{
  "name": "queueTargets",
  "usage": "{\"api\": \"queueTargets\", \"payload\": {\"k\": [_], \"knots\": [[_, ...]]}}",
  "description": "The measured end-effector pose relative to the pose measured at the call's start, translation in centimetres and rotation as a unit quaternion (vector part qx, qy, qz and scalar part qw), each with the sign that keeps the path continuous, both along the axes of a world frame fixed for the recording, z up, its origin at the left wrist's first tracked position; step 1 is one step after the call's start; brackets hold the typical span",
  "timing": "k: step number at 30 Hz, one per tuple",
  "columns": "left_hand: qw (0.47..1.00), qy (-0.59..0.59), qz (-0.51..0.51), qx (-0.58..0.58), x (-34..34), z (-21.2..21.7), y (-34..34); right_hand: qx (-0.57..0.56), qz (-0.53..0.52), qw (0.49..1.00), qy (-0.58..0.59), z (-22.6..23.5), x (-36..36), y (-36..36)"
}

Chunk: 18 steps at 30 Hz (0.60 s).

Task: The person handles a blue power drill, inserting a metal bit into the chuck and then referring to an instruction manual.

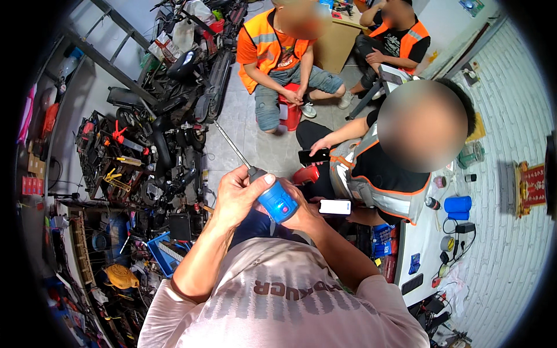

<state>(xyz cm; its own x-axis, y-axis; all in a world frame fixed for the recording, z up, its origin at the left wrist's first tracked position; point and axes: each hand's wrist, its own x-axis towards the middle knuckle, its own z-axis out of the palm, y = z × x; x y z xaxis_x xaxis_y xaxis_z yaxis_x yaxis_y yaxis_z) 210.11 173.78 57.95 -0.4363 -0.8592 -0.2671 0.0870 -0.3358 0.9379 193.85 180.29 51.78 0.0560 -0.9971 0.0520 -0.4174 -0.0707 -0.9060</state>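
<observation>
Both my hands hold a blue and black cordless screwdriver in front of my chest. Its long thin metal bit points up and to the left, away from me. My left hand is closed round the black collar, with the thumb lying across its top. Behind the blue body, my right hand supports the tool from the right. Most of the right hand's fingers are hidden by the tool. A red button faces up on the blue body.
A seated person in a reflective vest is close on my right, holding a black phone near a white-screened phone. Beyond sit two people in orange vests. Scooters and parts crowd the left; a white bench stands right.
</observation>
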Motion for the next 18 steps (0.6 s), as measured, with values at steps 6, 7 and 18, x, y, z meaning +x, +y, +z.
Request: {"api": "queueTargets", "payload": {"k": [6, 7, 18], "knots": [[0.998, -0.051, -0.021, 0.019, 2.5, -0.2, -7.6, -0.079, 0.02, 0.993, -0.084, -2.4, 1.4, -7.0], [0.999, -0.019, -0.017, 0.041, 2.9, -0.5, -9.2, -0.122, 0.024, 0.991, -0.045, -2.9, 1.4, -8.5], [0.982, 0.103, 0.007, 0.16, 8.9, -2.7, -32.5, 0.05, 0.006, 0.971, -0.235, -5.7, 7.0, -28.9]]}}
